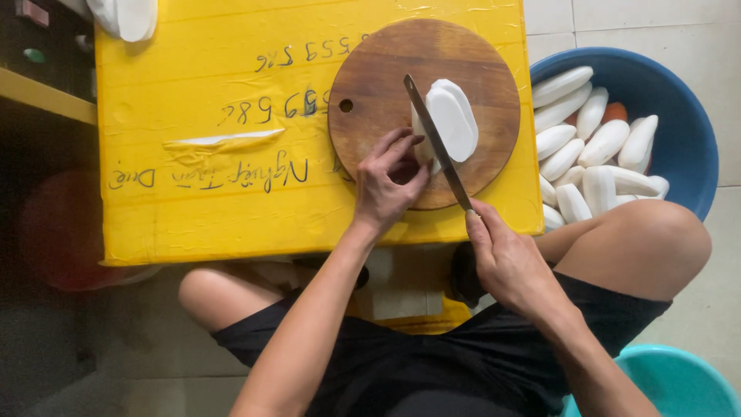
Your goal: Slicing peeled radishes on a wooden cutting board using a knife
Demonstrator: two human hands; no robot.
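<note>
Left hand (386,185): fingers pressed on the white peeled root (448,123), steadying it on the round wooden board (378,85).
Right hand (505,259): grip clamped on the knife (436,143), blade laid against the root.
Done: one slab looks cut.
Left: many whole peeled roots (598,150) wait in the blue basin (687,123).
Bench: yellow box (216,154) under the board.

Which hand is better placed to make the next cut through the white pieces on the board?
Right: the right hand grips the knife, its blade across the white pieces; the left hand steadies them.
</note>
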